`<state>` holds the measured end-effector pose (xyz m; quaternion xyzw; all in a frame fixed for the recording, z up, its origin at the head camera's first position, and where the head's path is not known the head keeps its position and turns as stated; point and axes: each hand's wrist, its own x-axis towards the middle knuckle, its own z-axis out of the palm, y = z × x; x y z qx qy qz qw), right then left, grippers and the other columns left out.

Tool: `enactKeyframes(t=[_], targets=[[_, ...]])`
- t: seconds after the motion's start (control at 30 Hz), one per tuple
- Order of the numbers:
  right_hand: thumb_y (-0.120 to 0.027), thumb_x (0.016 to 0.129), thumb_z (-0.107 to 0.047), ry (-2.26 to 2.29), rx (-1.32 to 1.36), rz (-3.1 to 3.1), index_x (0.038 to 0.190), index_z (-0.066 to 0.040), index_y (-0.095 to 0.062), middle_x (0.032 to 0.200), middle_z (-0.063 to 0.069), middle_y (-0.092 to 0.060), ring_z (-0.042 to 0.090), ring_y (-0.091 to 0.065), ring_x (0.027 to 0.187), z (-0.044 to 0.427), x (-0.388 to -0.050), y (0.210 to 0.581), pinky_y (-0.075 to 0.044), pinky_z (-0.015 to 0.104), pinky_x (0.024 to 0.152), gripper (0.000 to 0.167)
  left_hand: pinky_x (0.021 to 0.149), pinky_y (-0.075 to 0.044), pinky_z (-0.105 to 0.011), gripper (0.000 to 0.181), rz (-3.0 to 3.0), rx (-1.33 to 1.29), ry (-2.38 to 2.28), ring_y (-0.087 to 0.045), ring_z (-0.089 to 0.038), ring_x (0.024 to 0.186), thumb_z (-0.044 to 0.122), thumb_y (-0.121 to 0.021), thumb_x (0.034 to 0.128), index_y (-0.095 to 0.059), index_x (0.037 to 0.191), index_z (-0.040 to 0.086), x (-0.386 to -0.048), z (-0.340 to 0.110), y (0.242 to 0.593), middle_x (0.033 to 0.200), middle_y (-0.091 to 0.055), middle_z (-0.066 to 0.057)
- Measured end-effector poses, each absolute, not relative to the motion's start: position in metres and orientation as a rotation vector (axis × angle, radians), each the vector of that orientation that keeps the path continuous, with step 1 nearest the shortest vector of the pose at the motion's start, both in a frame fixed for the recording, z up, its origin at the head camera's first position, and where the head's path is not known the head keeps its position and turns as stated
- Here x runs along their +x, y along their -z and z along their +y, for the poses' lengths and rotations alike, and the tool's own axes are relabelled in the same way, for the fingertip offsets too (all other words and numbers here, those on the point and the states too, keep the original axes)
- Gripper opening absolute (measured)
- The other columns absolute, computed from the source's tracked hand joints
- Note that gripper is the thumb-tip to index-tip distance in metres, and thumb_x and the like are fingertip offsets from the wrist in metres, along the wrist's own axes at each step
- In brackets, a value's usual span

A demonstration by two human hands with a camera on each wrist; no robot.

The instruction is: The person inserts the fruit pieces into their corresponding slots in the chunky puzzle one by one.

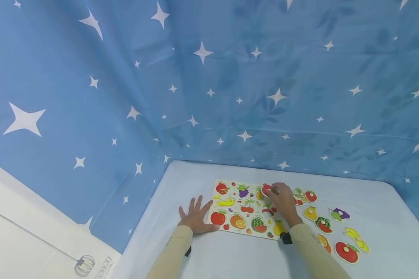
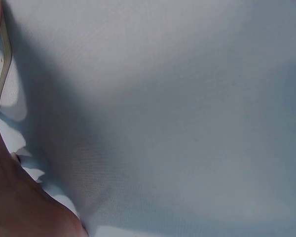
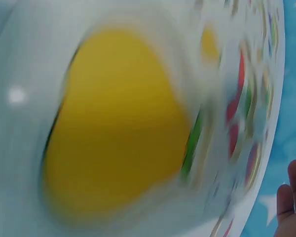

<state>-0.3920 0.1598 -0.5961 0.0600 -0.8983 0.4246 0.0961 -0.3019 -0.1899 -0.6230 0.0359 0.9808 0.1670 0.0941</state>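
A person in beige sleeves (image 1: 172, 248) works at a white cloth-covered desk (image 1: 237, 257). In front of them lies a flat rectangular cream puzzle board (image 1: 232, 212) printed with colourful fruit. From where I stand, the right hand (image 1: 283, 201) is over the board's upper right part, its fingers pinched together on a small flat red pomegranate-shaped piece (image 1: 266, 189). The piece sits at the fingertips, on their left side, close to the board's top edge; I cannot tell whether it touches the board. The left hand (image 1: 195, 220) lies palm down at the board's left side, fingers spread wide apart, the thumb reaching over the lower left corner.

To the right of the board, loose fruit pieces are scattered on the desk: a yellow pear (image 1: 310, 213), a green-and-red watermelon (image 1: 323, 224), purple grapes (image 1: 341, 214), an orange (image 1: 323, 243), yellow bananas (image 1: 357, 239) and a red apple (image 1: 347, 252). Blue curtains with white stars (image 1: 223, 81) hang behind.
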Motion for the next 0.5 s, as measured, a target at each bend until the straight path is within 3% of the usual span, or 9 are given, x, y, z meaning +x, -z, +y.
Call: enactKeyframes(t=[0.3, 0.5], targets=[[-0.077, 0.101, -0.014, -1.405, 0.289, -2.616, 0.118, 0.005, -0.070, 0.126, 0.024, -0.067, 0.043, -0.058, 0.124, 0.093, -0.405, 0.602, -0.048, 0.061, 0.107, 0.026, 0.116, -0.004, -0.084, 0.105, 2.928, 0.106, -0.459, -0.007, -0.042, 0.162, 0.077, -0.074, 0.0817, -0.032, 0.169, 0.037, -0.305, -0.194, 0.629, 0.179, -0.013, -0.011], [-0.076, 0.102, -0.015, -1.475, 0.297, -2.626, 0.114, 0.001, -0.070, 0.121, 0.020, -0.067, 0.039, -0.058, 0.117, 0.050, -0.406, 0.612, -0.048, 0.059, 0.105, 0.022, 0.117, -0.003, -0.082, 0.104, 2.901, 0.090, -0.460, -0.005, -0.040, 0.163, 0.077, -0.073, 0.0826, -0.032, 0.169, 0.038, -0.304, -0.192, 0.627, 0.179, -0.013, -0.010]])
